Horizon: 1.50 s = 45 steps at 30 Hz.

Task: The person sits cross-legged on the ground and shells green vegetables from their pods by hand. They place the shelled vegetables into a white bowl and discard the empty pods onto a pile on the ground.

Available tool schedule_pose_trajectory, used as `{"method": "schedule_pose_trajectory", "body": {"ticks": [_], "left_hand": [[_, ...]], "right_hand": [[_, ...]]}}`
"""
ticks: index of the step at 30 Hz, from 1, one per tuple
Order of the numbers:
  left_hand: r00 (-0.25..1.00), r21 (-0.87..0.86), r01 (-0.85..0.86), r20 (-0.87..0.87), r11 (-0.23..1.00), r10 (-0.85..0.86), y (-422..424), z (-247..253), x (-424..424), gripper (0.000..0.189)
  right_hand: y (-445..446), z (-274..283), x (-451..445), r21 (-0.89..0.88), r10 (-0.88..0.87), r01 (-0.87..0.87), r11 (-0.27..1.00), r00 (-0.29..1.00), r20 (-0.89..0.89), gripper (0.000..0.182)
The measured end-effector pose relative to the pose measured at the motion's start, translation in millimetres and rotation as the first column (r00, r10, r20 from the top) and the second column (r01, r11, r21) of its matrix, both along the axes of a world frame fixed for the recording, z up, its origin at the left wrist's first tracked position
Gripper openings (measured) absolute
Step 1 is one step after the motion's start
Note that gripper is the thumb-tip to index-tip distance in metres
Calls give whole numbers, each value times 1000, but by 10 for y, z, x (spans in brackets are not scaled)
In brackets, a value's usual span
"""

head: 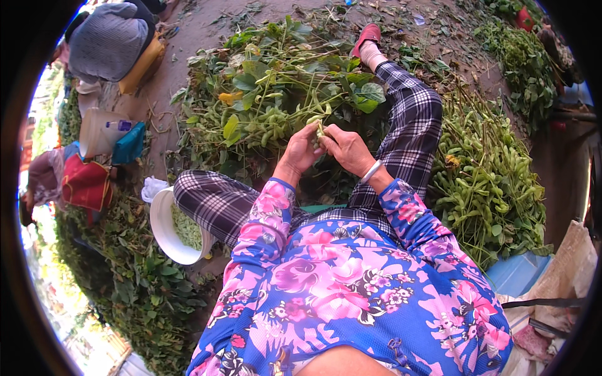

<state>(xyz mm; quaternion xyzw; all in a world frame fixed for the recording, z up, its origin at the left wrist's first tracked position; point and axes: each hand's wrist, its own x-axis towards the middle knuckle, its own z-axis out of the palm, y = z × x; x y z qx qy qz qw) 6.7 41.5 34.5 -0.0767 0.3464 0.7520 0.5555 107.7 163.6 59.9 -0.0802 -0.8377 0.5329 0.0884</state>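
Note:
Between my legs, in front of me, my left hand [302, 144] and my right hand [344, 144] meet at the fingertips around a green soybean pod [320, 127]. Both hands grip it, and the fingers partly cover it. Just beyond them lies a heap of cut soybean plants [273, 101] with leaves and full pods. A white bangle [371, 171] circles my right wrist. Beside my bent left knee, a white plastic bucket [162, 228] leans towards me with shelled green beans [186, 229] inside.
A pile of podded soybean stalks [491, 183] lies right of my leg, by a blue container [519, 273] and a pale sack [571, 263]. Leafy plants [141, 282] spread at left. Two other people sit at left, near a whitish bucket [96, 131] and a teal bag [129, 143].

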Motion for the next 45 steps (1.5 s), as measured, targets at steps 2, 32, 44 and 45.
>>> {"method": "schedule_pose_trajectory", "body": {"ticks": [2,32,44,45], "left_hand": [[998,-85,-57,21,995,59,20,8,50,15],[978,-176,16,-203,984,-52,-116,115,111,21],[972,-187,7,-228,982,-51,-59,15,54,21],[975,-157,24,-216,987,-59,-105,27,28,19]], "right_hand": [[-19,35,-37,227,46,-32,973,997,-59,13],[296,-60,-394,-600,76,205,774,910,408,24],[9,-327,-371,-678,-192,228,698,973,130,15],[39,-319,-351,-725,-116,230,649,972,204,17]]}}
